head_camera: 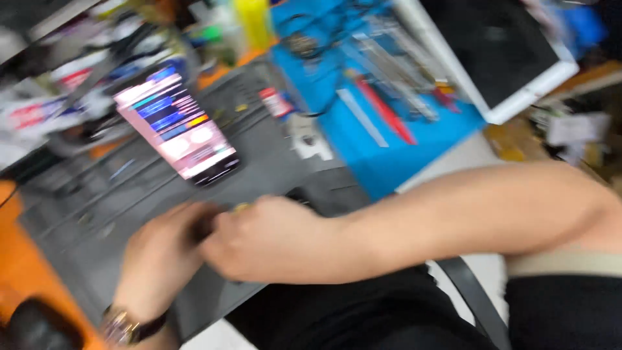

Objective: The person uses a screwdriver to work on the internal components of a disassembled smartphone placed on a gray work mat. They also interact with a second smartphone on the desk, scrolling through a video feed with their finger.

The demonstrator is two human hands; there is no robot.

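The picture is blurry. Both hands meet low on a grey mat [272, 162] that lies on the counter [466, 159]. The left hand [162, 256] has a watch [123, 324] on its wrist. The right hand [265, 240] reaches across and touches the left one. Something small and dark [204, 227] sits between them, but it is too blurry to tell what it is. I cannot tell how tight the grip of either hand is.

A phone [176, 123] lies on the mat above the hands, well apart from them. Its screen is lit, pink and blue. Just beside the mat, on the right, is a blue mat [414, 146] with thin tools [389, 113] on it. A dark screen with a white frame [505, 58] lies past the blue mat.
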